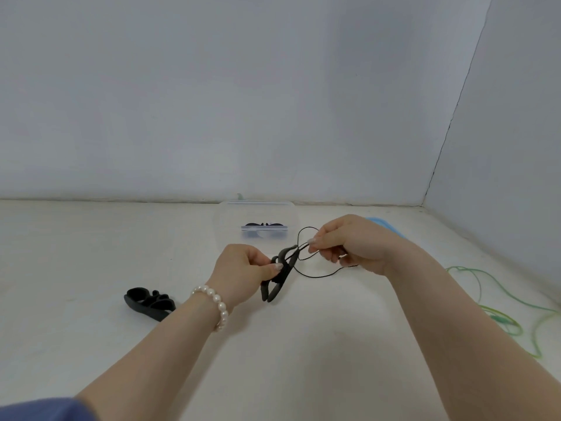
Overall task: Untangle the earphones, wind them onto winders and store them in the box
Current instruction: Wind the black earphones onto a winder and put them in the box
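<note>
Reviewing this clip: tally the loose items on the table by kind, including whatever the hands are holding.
Black winders: 3, one in the left hand at, one lying on the table, one in the clear box
Earphone cables: 2, black pinched by the right hand, green at the right
Clear box: 1
Blue item, mostly hidden: 1
Total: 7

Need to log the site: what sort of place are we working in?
Probably a staged tabletop in a corner, not a lived-in room: a plain white table, bare pale walls meeting at a seam, and only a clear box and cords laid out.
</note>
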